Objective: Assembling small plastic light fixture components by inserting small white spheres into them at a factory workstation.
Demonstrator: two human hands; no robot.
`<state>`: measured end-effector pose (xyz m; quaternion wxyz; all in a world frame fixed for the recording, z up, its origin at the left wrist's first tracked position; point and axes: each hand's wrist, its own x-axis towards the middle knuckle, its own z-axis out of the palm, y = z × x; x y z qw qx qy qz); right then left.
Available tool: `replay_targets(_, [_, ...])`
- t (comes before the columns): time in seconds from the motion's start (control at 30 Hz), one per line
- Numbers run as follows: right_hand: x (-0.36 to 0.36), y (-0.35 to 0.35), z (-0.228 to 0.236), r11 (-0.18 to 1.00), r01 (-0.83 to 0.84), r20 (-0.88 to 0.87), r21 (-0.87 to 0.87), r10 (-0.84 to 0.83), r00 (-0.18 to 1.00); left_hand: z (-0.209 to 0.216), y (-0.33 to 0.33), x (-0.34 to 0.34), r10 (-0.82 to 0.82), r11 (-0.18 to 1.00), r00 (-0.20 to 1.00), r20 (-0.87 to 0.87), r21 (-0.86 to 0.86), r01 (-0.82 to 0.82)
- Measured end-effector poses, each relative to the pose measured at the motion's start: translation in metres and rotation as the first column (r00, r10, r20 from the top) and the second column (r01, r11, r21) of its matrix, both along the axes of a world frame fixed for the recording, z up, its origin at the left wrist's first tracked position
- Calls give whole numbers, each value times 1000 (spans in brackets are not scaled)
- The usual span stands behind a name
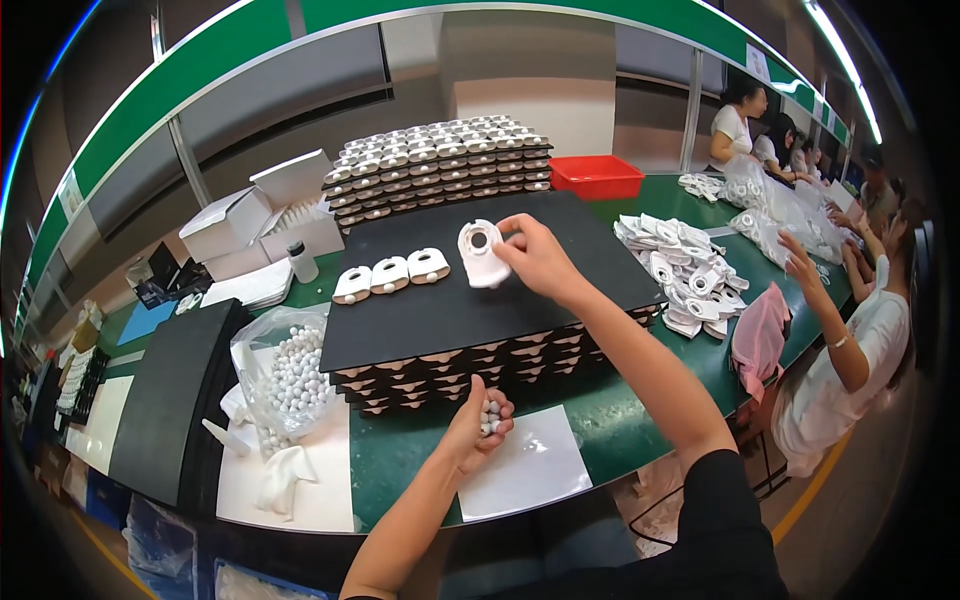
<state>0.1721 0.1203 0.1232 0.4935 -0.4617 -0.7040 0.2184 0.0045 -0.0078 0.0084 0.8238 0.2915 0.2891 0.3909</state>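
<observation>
My right hand (538, 258) pinches a white plastic housing (481, 262) with a round dark hole and holds it just above a black board (560, 225). To its left, a short row of like white housings (390, 274) sits on that board. The board tops a stack of black trays with white housings (440, 377) between the layers. In front of the stack my left hand (478, 428) is cupped, fingers curled around several small white balls (491, 415).
A clear bag of white balls (298, 370) lies left of the stack. Loose white housings (685, 270) are heaped at right, beside a pink cloth (761, 342). Farther back stand loaded trays (440, 165) and a red bin (597, 178). A co-worker (845, 340) sits at the right.
</observation>
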Motion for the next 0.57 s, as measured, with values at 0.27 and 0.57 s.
replay_targets(0.27, [-28, 84, -5, 883, 299, 182, -362, -247, 952, -2, 5, -7, 1, 981, 974, 226, -189, 43])
replay_targets(0.57, [23, 46, 2, 931, 79, -64, -356, -109, 992, -7, 8, -3, -44, 980, 979, 199, -180, 80])
